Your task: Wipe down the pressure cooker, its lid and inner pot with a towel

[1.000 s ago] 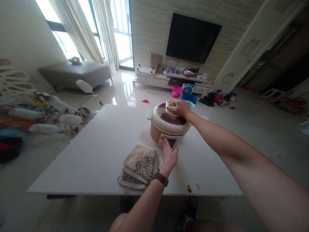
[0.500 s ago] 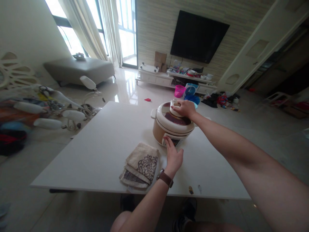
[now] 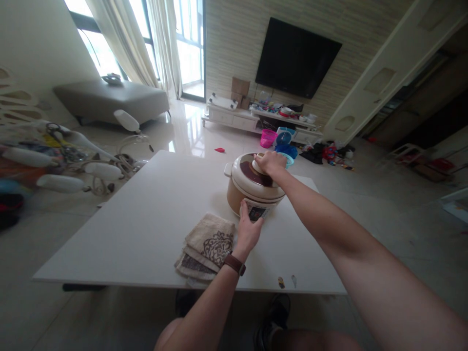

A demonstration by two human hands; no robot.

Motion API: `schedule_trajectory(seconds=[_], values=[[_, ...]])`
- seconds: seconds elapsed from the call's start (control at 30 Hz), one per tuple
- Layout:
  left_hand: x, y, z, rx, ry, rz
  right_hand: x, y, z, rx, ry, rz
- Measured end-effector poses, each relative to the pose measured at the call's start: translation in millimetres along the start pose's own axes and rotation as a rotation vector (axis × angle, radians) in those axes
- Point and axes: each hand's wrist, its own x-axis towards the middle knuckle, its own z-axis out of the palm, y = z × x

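Observation:
A cream and tan electric cooker (image 3: 236,197) with a dark see-through lid (image 3: 250,171) stands upright on the white table. My right hand (image 3: 272,162) is wrapped round the handle on top of the lid, which sits on the cooker. Against the front control panel (image 3: 260,210) rests my left hand (image 3: 250,229), its fingers and thumb spread at the panel's left and lower edges. A folded beige cloth (image 3: 212,236) with a dark scroll pattern lies just left of my left wrist.
Two small objects, one of them a yellow and black piece (image 3: 281,282), lie by the table's (image 3: 146,219) near edge. A white chandelier-like fixture (image 3: 104,170) stands at the left. Beyond the table are a pink basket (image 3: 268,138) and a low cabinet (image 3: 234,119).
My left hand has shifted over the control panel, the thumb now lower and more of the panel showing. My right hand stays on the lid handle. The whole view has shifted slightly.

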Motion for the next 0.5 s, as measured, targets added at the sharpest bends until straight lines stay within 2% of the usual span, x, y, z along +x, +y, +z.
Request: schedule_trajectory(seconds=[0.13, 0.33, 0.5], values=[[4, -4, 5.6, -0.037, -0.007, -0.006, 1, 6, 4, 0.005, 0.036, -0.031], [29, -20, 10.5, -0.199, -0.056, 0.012, 16, 12, 12, -0.01, 0.088, -0.072], [36, -28, 10.8, -0.278, -0.102, -0.03, 32, 5, 13, 0.012, 0.028, -0.057]])
